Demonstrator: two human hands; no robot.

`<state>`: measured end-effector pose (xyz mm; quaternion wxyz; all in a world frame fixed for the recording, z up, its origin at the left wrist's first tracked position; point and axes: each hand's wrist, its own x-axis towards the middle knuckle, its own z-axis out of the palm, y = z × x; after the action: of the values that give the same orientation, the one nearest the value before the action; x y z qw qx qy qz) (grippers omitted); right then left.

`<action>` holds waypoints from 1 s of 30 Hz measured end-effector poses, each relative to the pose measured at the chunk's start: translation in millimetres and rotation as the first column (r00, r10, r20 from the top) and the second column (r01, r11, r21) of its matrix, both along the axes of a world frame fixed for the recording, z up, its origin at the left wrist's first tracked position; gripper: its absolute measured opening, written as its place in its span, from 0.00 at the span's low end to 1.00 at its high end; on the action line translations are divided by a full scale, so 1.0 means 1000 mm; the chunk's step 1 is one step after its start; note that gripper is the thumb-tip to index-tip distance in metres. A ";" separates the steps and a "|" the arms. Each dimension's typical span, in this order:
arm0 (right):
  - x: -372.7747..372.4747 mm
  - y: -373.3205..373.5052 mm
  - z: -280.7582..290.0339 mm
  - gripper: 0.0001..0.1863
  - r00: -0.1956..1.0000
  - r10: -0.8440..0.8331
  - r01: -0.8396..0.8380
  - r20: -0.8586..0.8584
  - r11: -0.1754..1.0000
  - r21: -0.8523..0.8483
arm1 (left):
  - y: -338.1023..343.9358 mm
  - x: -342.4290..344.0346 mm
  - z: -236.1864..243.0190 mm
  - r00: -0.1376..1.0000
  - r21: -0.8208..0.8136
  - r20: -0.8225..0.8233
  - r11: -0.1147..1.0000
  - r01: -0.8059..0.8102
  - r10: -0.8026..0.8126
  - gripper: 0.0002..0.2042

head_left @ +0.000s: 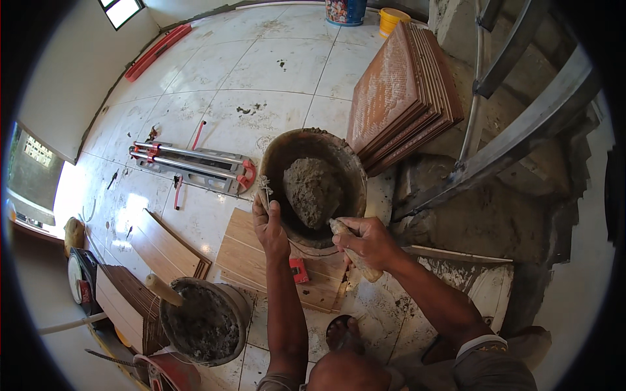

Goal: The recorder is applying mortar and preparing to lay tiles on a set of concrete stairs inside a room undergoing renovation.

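Note:
A mortar-crusted bucket (357, 171) stands in the middle of the floor, with a heap of grey wet mortar (314, 192) inside. My left hand (270, 227) is closed at the bucket's left rim, thumb up; a small mortar-caked piece (264, 186) sticks up just above its fingers. My right hand (366, 241) grips a thick, pale, mortar-smeared handle (366, 266) at the near right rim. Its upper end points toward the mortar; any blade on it cannot be made out.
A tile cutter (192, 166) lies left of the bucket. Brown tiles (385, 98) lean in a stack at the back right, by a metal stair frame (515, 130). Wood-look tiles (244, 251), a red box-shaped tool (298, 270) and a second mortar bucket (242, 309) are near me.

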<state>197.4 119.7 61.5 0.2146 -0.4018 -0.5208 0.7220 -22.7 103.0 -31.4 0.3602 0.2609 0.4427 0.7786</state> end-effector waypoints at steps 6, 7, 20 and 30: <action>0.026 -0.006 0.046 0.16 0.999 0.040 -0.041 0.029 0.999 0.034 | 0.005 -0.015 -0.018 0.991 0.064 0.134 0.997 -0.041 0.032 0.19; 0.035 -0.009 0.056 0.16 0.999 0.043 -0.044 0.027 0.998 0.035 | 0.005 -0.017 -0.020 0.990 0.089 0.140 0.995 -0.040 0.027 0.18; 0.224 -0.114 0.162 0.27 0.952 -0.229 0.268 0.202 0.945 -0.189 | -0.002 -0.033 -0.028 0.999 -0.032 0.033 0.999 0.038 -0.037 0.18; 0.262 -0.107 0.091 0.31 0.610 -0.640 0.507 0.467 0.769 0.390 | -0.005 -0.028 -0.019 1.000 -0.112 0.021 0.993 0.022 -0.020 0.24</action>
<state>459.8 12.3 152.2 0.3105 -0.7199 -0.4784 0.3955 -50.3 97.7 -50.0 0.3867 0.2373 0.4794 0.7512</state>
